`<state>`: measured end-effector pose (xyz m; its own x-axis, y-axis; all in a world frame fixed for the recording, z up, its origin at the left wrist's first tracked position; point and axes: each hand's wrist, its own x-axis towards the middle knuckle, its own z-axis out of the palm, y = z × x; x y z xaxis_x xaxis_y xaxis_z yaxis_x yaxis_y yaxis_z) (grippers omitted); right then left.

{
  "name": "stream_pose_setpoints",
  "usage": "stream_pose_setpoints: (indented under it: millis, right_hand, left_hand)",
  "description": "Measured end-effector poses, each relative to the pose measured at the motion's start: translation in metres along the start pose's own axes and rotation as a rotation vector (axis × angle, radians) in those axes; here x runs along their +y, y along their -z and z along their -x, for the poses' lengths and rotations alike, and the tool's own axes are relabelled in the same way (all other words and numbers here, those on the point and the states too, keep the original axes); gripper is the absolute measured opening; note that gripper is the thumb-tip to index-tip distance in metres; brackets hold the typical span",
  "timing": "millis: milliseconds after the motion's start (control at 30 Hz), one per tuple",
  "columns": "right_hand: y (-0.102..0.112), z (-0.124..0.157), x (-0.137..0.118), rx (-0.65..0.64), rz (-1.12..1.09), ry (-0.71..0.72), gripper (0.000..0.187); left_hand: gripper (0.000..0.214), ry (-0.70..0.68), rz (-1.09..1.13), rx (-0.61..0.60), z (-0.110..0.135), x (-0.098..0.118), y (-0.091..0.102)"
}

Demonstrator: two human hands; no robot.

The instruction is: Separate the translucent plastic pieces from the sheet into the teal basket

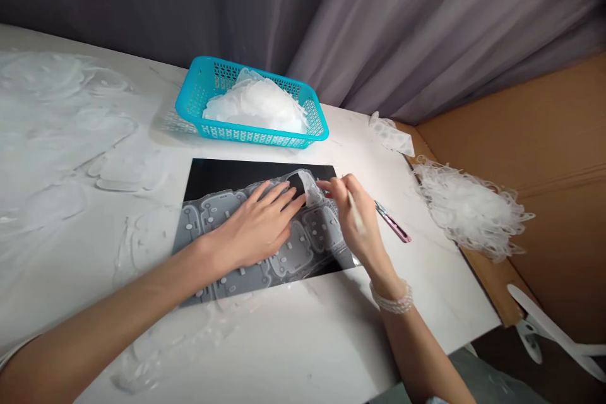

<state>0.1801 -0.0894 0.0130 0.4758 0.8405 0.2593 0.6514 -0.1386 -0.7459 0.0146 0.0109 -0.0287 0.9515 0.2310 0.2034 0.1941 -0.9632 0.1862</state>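
A translucent sheet [293, 246] of outlined shapes lies on a black mat [222, 172], your left hand [258, 221] flat across it, fingers fanned, while your right hand [366, 219] clasps a slim pale tool [355, 212] at the sheet's right end. A pink cutter [394, 223] lies farther right; a blue basket [255, 136] of white pieces [265, 104] sits on the far side.

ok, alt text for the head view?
Left hand rests flat on a translucent sheet over a black mat; right hand, holding a slim pale tool, is at its right end. Behind sits a blue basket of white pieces.
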Motion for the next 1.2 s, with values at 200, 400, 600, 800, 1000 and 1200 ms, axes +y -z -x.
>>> stream_pose_setpoints:
  millis: [200,400,600,800,1000,1200]
  right_hand:
    - [-0.026,0.003,0.005,-0.098,0.136,0.086,0.028]
    - [-0.025,0.003,0.010,-0.020,0.127,0.102,0.031]
    - [-0.012,-0.002,0.014,0.067,0.010,-0.053,0.037]
    - [-0.014,-0.002,0.016,0.012,-0.014,-0.045,0.027]
    - [-0.022,0.007,0.004,-0.228,0.095,0.217,0.018]
    - [-0.008,0.001,0.009,-0.168,-0.020,0.133,0.027]
  left_hand:
    - [0.044,-0.029,-0.038,-0.003,0.001,0.001,-0.003]
    - [0.050,0.006,-0.045,-0.019,0.001,-0.004,0.002]
    - [0.045,0.071,-0.040,0.004,0.002,-0.011,0.007]
    - [0.033,0.111,0.178,0.077,-0.006,-0.011,0.018]
    - [0.026,0.521,0.690,0.252,-0.030,-0.020,0.024]
    - [0.032,0.608,0.813,0.218,-0.043,-0.027,0.008]
